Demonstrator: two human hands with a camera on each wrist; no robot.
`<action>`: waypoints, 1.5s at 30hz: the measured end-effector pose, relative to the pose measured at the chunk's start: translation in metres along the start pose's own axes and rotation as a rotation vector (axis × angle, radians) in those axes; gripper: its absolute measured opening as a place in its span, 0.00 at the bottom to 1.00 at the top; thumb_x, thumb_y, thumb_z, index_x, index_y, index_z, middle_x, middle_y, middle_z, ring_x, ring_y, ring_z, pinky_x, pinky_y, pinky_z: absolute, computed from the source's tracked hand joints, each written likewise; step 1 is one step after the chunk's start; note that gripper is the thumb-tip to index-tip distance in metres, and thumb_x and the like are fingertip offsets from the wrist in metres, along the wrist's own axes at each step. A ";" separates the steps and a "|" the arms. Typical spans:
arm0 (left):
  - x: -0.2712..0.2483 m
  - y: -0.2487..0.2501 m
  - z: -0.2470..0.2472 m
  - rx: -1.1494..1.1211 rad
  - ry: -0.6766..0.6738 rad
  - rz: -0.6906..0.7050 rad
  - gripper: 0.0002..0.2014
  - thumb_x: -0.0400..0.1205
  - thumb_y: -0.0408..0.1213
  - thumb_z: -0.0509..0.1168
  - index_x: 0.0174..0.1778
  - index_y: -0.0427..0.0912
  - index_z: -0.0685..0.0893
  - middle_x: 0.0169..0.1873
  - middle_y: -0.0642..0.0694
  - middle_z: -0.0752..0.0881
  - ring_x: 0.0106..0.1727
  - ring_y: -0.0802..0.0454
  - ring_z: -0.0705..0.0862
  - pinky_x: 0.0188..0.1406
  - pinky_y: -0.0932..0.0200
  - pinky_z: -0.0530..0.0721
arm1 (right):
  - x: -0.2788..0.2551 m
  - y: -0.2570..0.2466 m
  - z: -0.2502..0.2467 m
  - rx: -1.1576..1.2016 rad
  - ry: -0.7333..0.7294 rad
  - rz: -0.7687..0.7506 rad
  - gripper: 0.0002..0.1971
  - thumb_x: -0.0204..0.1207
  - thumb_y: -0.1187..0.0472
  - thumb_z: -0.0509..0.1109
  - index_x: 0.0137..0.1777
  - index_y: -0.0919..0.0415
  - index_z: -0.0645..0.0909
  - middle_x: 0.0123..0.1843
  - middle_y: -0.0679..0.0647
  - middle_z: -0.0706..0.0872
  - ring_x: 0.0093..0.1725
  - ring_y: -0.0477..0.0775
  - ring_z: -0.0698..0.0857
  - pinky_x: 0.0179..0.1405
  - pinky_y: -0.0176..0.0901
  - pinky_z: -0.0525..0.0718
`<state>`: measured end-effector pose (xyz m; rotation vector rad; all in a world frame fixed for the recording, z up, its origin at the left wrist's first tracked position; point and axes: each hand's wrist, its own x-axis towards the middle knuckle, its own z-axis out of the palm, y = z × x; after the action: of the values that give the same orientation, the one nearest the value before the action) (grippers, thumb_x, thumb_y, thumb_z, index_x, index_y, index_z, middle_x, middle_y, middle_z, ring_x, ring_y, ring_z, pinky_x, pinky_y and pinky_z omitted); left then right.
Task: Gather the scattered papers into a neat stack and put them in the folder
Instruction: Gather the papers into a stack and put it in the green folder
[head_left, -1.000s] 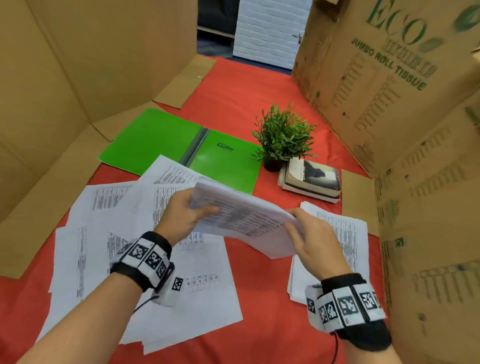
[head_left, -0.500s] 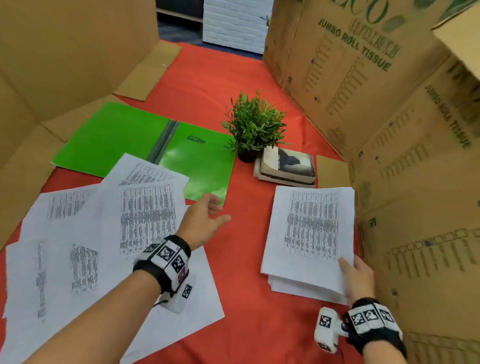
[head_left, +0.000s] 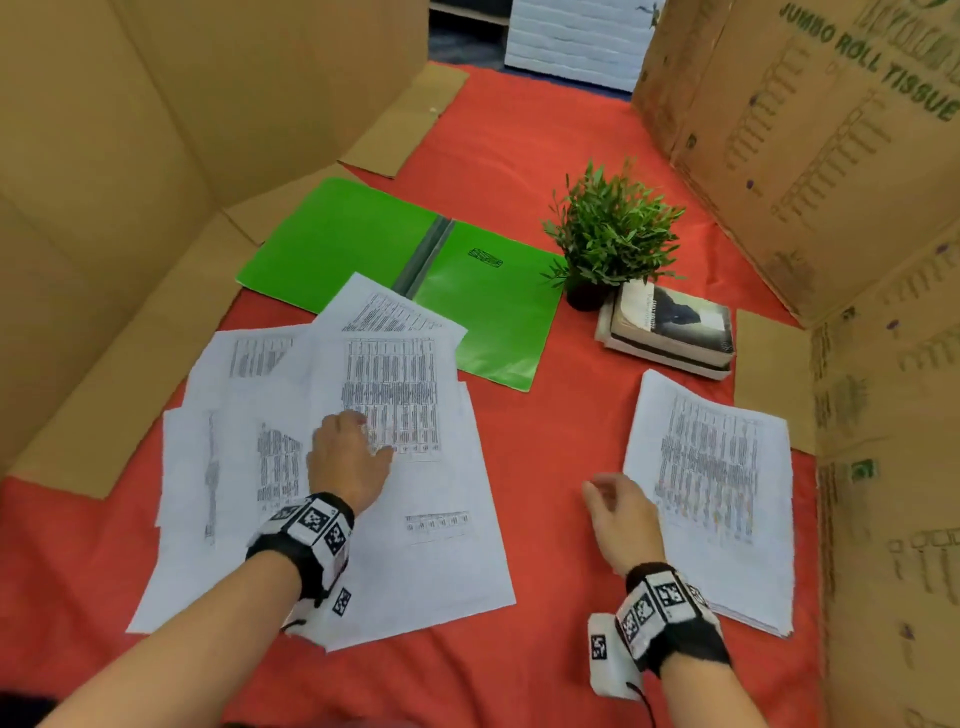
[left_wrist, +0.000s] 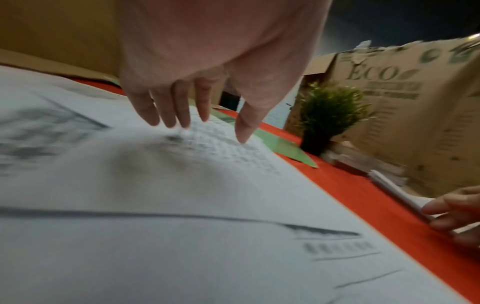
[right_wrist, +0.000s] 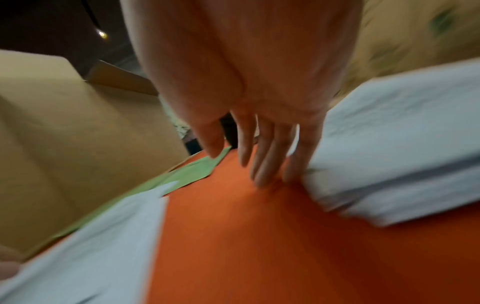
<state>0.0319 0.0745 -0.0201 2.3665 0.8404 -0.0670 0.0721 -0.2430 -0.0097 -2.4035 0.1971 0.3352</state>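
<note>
Several printed sheets lie fanned out and overlapping on the red cloth at the left. My left hand rests on them with straight fingers touching the top sheet. A gathered stack of papers lies at the right. My right hand hovers over the cloth just left of that stack, fingers loose and holding nothing. The open green folder lies flat beyond the scattered sheets, its near corner under one of them.
A small potted plant and a short pile of books stand right of the folder. Tall cardboard walls close in the left side, and printed cardboard boxes the right. The red cloth shows between the two paper groups.
The papers held in both hands were set down as a stack at the right. The right hand let go and moved left of it; the left hand dropped onto the scattered sheets.
</note>
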 end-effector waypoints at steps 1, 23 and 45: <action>0.000 -0.015 -0.009 0.014 0.033 -0.053 0.32 0.78 0.46 0.71 0.75 0.36 0.70 0.72 0.37 0.74 0.74 0.38 0.72 0.73 0.41 0.72 | -0.003 -0.015 0.017 0.041 -0.100 0.010 0.17 0.82 0.53 0.68 0.65 0.63 0.82 0.55 0.54 0.86 0.56 0.56 0.85 0.59 0.43 0.78; 0.017 -0.128 -0.076 -0.075 0.210 -0.340 0.34 0.77 0.46 0.72 0.75 0.35 0.69 0.71 0.37 0.74 0.73 0.37 0.70 0.73 0.42 0.69 | -0.011 -0.074 0.080 0.137 -0.029 0.195 0.10 0.68 0.61 0.79 0.48 0.61 0.86 0.43 0.63 0.91 0.45 0.68 0.90 0.50 0.64 0.89; 0.028 -0.106 -0.050 -0.512 -0.014 -0.428 0.39 0.63 0.50 0.82 0.65 0.37 0.76 0.63 0.40 0.81 0.63 0.41 0.81 0.65 0.45 0.81 | -0.025 -0.068 0.106 0.268 -0.493 0.185 0.12 0.73 0.69 0.75 0.56 0.63 0.84 0.54 0.66 0.92 0.51 0.64 0.91 0.47 0.53 0.90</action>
<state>-0.0153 0.1828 -0.0434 1.6860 1.1847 -0.0363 0.0444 -0.1209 -0.0374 -1.9745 0.2219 0.9109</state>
